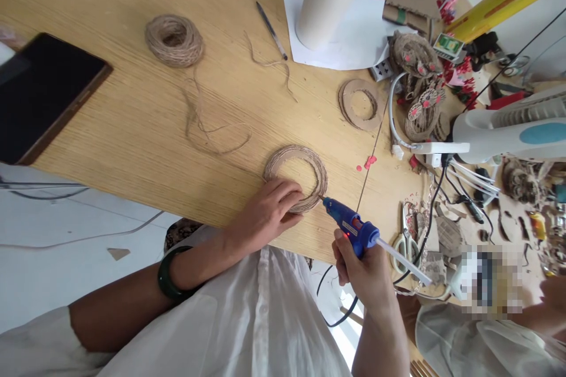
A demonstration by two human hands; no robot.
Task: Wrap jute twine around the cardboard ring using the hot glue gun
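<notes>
A flat ring wound with brown twine (321, 172) lies near the table's front edge. My left hand (265, 212), with a dark green bangle on its wrist, has its fingers closed over the ring's lower left rim. My right hand (360, 268) is wrapped round the handle of a blue glue gun (354, 224), whose tip meets the ring's lower right side. A white glue stick sticks out of the gun's back. Twine (216, 129) trails loosely on the wood to the upper left, below a twine ball (174, 41).
Around lie a phone (48, 94), a pen (271, 30), a white bottle (329, 0) on paper, a cardboard ring (361, 104), red dots (370, 162) and scissors (404, 241). Cables and twine pieces crowd the right. Another person's sleeve (477, 339) shows at the lower right.
</notes>
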